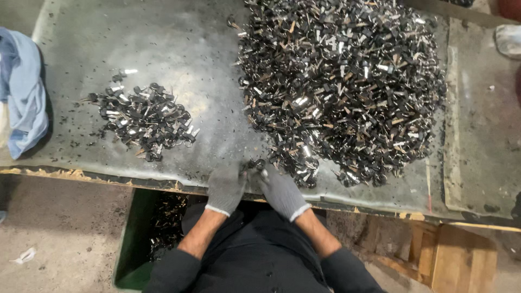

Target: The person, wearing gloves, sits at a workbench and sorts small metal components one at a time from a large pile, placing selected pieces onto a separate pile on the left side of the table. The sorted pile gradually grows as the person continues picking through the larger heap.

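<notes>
Both hands sit together at the near edge of the table. The left hand [225, 187], in a grey knit glove, is curled narrow, fingers bunched; whether it pinches a piece I cannot tell. The right hand [279, 191], gloved alike, lies at its three o'clock with fingers half folded, its tips touching small black-and-silver metal parts [259, 165] at the pile's near fringe. These parts look hard, stiff and light singly, probably slick and sharp-edged, so a fingertip pinch on the black head seems the safest hold.

At one o'clock from the hands spreads the large heap of dark metal pieces [342, 87]. At ten o'clock lies a smaller heap [144, 119], well apart. Both rest on the worn dark rubber sheet [179, 43]. A pale blue cloth [21, 92] hangs at nine o'clock, and a green bin [133, 244] stands below the edge at seven o'clock.
</notes>
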